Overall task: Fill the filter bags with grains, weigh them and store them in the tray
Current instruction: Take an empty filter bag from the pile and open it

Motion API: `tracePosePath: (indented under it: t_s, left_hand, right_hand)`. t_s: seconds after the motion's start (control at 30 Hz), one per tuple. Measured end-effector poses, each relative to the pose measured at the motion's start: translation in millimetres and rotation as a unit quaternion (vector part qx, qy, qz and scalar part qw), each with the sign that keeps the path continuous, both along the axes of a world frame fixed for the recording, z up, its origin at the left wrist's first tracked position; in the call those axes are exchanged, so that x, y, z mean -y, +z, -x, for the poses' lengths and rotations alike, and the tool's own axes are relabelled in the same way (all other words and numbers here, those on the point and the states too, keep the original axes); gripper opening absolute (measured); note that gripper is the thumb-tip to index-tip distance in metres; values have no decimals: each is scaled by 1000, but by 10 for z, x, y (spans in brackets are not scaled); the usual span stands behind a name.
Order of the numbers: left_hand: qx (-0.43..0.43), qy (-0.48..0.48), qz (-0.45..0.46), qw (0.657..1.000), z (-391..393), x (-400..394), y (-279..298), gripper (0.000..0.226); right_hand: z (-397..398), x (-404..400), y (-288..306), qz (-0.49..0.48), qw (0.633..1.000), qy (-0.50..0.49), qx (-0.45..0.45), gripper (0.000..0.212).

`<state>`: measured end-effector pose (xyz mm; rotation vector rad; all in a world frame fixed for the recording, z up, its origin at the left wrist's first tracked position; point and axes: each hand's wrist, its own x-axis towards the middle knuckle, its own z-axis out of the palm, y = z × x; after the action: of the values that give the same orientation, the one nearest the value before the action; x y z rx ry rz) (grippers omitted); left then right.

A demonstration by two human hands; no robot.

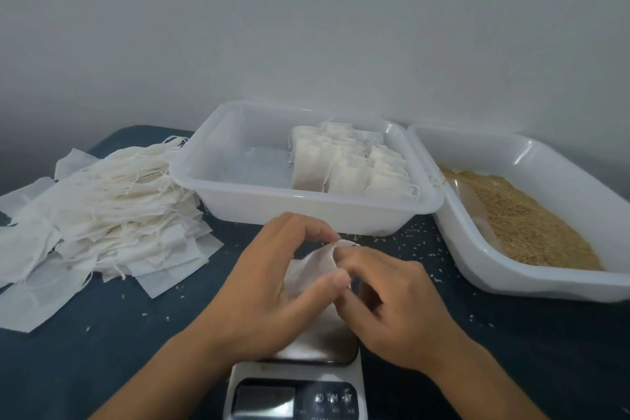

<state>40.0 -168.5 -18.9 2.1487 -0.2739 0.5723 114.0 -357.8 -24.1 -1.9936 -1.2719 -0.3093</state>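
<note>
Two trays [306, 211], one scale [296, 385]. Left hand [259, 286] and right hand [392, 303] fingers pinch one filter bag [313, 266].

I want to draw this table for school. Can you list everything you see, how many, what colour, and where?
empty filter bags: big pile, white, table left
storage tray: one, clear white, back centre
filled bags: many, uncounted, cream, right half of storage tray
grain tray: one, white, right
grains: heap, tan, in grain tray; some spilled on table
scale: one, silver, front centre
table: one, dark blue
held bag: one, white, above scale
left hand: grips held bag
right hand: pinches its mouth
</note>
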Motion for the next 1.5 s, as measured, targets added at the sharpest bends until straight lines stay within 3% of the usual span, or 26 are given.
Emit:
tracePosePath:
  t_s: [0.13, 0.3, 0.43, 0.67, 0.8, 1.0, 1.1, 1.23, 1.3, 1.37, 1.5]
  left_hand:
    - [-116, -125, 71, 983, 26, -42, 23, 51]
    - [-170, -174, 128, 961, 24, -88, 80, 48]
    - [-205, -165, 151, 953, 30, -117, 116, 51]
    - [-233, -153, 103, 955, 29, -127, 170, 41]
    - [-225, -145, 72, 961, 25, -151, 174, 40]
    - [-236, -139, 85, 958, 8, -121, 129, 25]
    - [-211, -113, 94, 966, -8, -97, 100, 23]
    - [-175, -94, 128, 972, -34, -122, 69, 27]
    - [-164, -85, 136, 973, -52, -130, 51, 29]
    - [-151, -78, 136, 976, -59, -134, 42, 27]
    - [-127, -77, 142, 979, -63, -127, 26, 22]
  right_hand:
    - [35, 48, 20, -29, 997, 24, -69, 8]
    - [73, 58, 84, -42, 994, 40, -89, 24]
    - [70, 86, 125, -30, 992, 63, -109, 18]
    - [64, 120, 102, 7, 989, 90, -118, 16]
    - [46, 130, 74, 7, 993, 85, -82, 36]
    - [58, 89, 128, -38, 995, 85, -26, 25]
    - [41, 118, 187, -86, 996, 39, 2, 30]
    - [-268, 391, 384, -200, 962, -185, -5, 19]
    - [-565, 641, 531, -145, 933, -328, -2, 12]
    - [-877, 917, 642, 10, 903, -427, -40, 15]
    - [-1213, 1257, 708, 309, 812, -463, -175, 43]
